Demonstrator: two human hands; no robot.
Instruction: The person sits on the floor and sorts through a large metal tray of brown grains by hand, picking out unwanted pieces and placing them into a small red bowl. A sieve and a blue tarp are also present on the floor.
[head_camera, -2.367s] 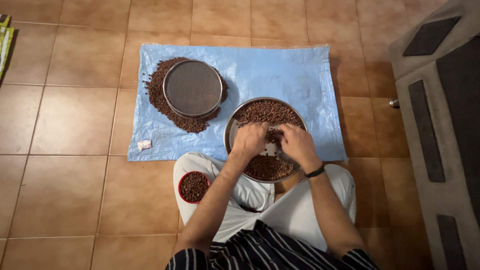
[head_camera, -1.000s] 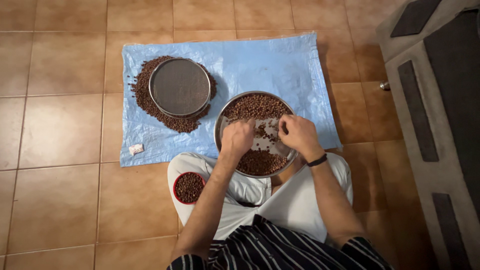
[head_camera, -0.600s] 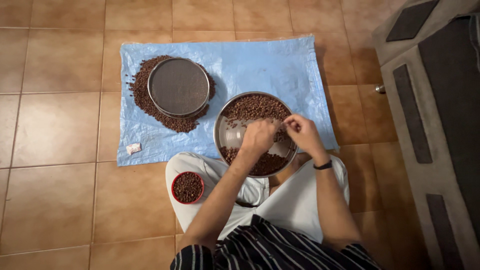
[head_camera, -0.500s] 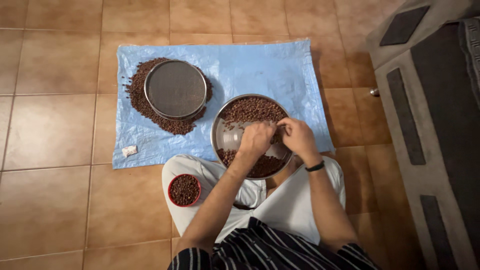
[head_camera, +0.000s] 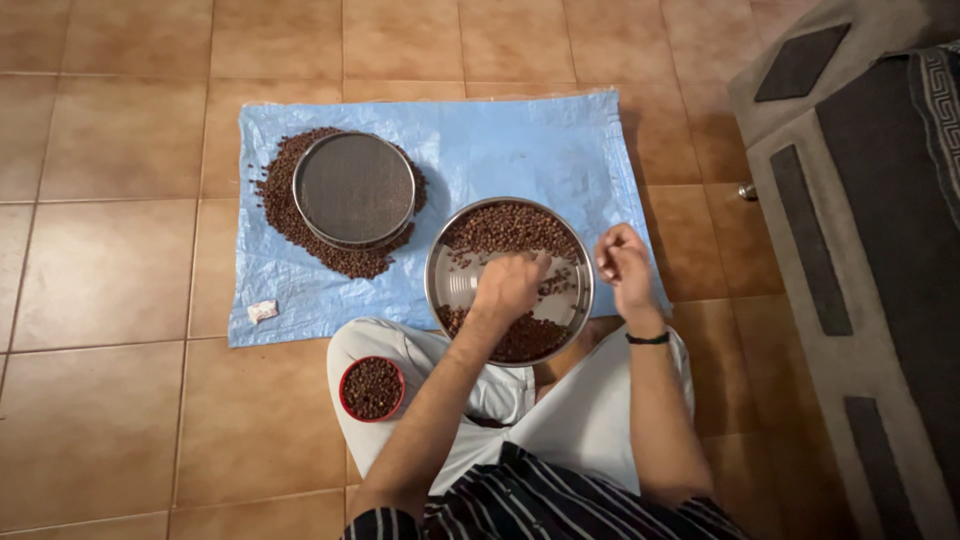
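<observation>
**Right hand off the plate, left stayed in the seeds**

We sat cross-legged on the tile floor w/ the steel plate (head_camera: 447, 290) at our knees, its far half on the near right part of the blue sheet (head_camera: 520, 140). Brown seeds (head_camera: 510, 228) lay along the plate's far and near edges, w/ a bare strip between. Half a sec earlier both hands met over that strip. Now our right hand (head_camera: 624, 264) had lifted past the plate's right rim, fingers curled narrow; can't tell if it pinched anything. Our left hand (head_camera: 508, 285) stayed down in the middle, fingers loosely bent on the loose seeds, gripping nothing we could see. So prob. a pick-out from the lot, sorting not done. Sieve (head_camera: 354, 190) sat on a seed pile at the sheet's far left; red bowl (head_camera: 371, 388) of seeds by our left knee.
</observation>
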